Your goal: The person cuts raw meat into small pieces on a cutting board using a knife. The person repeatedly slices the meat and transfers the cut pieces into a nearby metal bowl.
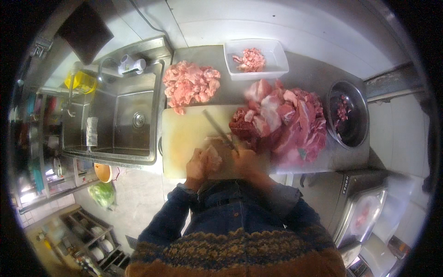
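Note:
My right hand [246, 160] grips a kitchen knife [218, 128] whose blade points up and to the left over the cutting board [183, 135]. Close by on the left, my left hand [198, 167] holds a pale piece of meat [211, 156] near the board's front edge. The view is blurred around the hands, so whether the blade touches this piece cannot be told. Right of the knife lies a big heap of raw red meat [294, 121], partly on the board. Behind the board is a pile of pale, fatty meat pieces [190, 85].
A white plastic tub [283, 65] with small meat scraps stands against the wall. On the right is a dark metal bowl [361, 133] holding scraps. A steel double sink [121, 155] adjoins the counter's left side. Below right, a tray [375, 207] holds wrapped meat.

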{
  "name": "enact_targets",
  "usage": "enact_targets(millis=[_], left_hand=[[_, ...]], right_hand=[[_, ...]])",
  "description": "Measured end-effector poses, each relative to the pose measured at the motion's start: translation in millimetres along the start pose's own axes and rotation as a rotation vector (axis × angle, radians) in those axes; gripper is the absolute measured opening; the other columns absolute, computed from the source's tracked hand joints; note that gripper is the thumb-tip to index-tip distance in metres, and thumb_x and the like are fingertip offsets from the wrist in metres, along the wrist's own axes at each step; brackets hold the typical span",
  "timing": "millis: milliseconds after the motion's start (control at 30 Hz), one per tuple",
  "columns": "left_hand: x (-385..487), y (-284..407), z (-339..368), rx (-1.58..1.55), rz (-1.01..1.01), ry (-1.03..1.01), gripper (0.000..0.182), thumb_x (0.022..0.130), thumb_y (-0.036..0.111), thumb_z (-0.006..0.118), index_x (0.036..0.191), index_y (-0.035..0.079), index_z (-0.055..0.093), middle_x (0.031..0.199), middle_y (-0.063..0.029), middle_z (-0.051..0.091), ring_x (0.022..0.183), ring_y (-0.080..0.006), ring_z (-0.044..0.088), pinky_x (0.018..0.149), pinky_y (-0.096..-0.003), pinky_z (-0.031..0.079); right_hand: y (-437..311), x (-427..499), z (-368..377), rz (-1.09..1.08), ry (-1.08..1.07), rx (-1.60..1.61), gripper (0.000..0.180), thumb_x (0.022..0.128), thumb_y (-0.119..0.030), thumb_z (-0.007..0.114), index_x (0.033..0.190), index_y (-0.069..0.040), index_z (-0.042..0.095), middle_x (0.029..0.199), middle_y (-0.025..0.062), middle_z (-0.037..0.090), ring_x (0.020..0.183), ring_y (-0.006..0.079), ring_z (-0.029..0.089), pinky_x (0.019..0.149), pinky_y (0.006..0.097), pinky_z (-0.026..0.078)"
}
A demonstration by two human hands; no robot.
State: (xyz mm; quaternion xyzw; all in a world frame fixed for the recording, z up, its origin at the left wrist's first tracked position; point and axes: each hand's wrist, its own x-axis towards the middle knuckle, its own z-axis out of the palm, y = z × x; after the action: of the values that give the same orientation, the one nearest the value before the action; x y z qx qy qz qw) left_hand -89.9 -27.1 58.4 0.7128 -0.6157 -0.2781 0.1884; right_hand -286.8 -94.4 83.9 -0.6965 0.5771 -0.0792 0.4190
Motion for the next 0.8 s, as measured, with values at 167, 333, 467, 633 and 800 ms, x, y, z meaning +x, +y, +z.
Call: enact_targets(millis=[167, 333, 467, 633, 800], left_hand=[[63, 27, 14, 0.379, 0.148, -0.033, 0.026, 0.086, 0.027, 0.063, 0.110, 0.014, 0.061, 0.107, -0.0125, 0.058, 0.106, -0.0340, 0.053, 0.085, -0.0483, 0.043], [114, 26, 18, 0.115, 0.198, -0.232, 0.025, 0.085, 0.024, 0.066, 0.105, 0.009, 0.063, 0.099, -0.0135, 0.064, 0.090, -0.0315, 0.062, 0.074, -0.0431, 0.050], [142, 9, -29, -0.217, 0.205, 0.109, 0.027, 0.087, 0.016, 0.065, 0.112, 0.005, 0.060, 0.096, -0.0138, 0.065, 0.086, -0.0282, 0.063, 0.075, -0.0398, 0.052], [153, -23, -74, 0.032, 0.316, 0.274, 0.051, 0.077, -0.001, 0.059, 0.127, 0.005, 0.053, 0.117, -0.0156, 0.055, 0.110, -0.0295, 0.049, 0.089, -0.0397, 0.043], [61, -10, -30, 0.253, 0.387, -0.225, 0.046, 0.081, 0.020, 0.070, 0.123, 0.007, 0.056, 0.109, -0.0130, 0.064, 0.098, -0.0307, 0.061, 0.082, -0.0419, 0.050]], right_hand=[[21, -28, -40, 0.083, 0.132, 0.098, 0.024, 0.091, -0.021, 0.055, 0.112, -0.010, 0.058, 0.081, 0.0244, 0.064, 0.076, 0.0439, 0.063, 0.066, 0.0537, 0.047], [36, -57, -45, 0.101, 0.209, 0.143, 0.022, 0.091, -0.020, 0.054, 0.102, -0.002, 0.061, 0.082, 0.0255, 0.063, 0.079, 0.0436, 0.063, 0.066, 0.0486, 0.046], [52, -77, -34, 0.004, 0.272, 0.206, 0.025, 0.092, -0.022, 0.056, 0.112, -0.008, 0.059, 0.087, 0.0249, 0.065, 0.077, 0.0461, 0.062, 0.067, 0.0536, 0.047], [65, -86, -21, 0.023, 0.285, 0.214, 0.027, 0.092, -0.024, 0.056, 0.114, -0.008, 0.059, 0.083, 0.0261, 0.065, 0.075, 0.0470, 0.062, 0.066, 0.0547, 0.048], [72, -90, -17, 0.078, 0.242, 0.195, 0.027, 0.092, -0.023, 0.056, 0.115, -0.009, 0.059, 0.078, 0.0264, 0.064, 0.072, 0.0473, 0.061, 0.065, 0.0556, 0.047]])
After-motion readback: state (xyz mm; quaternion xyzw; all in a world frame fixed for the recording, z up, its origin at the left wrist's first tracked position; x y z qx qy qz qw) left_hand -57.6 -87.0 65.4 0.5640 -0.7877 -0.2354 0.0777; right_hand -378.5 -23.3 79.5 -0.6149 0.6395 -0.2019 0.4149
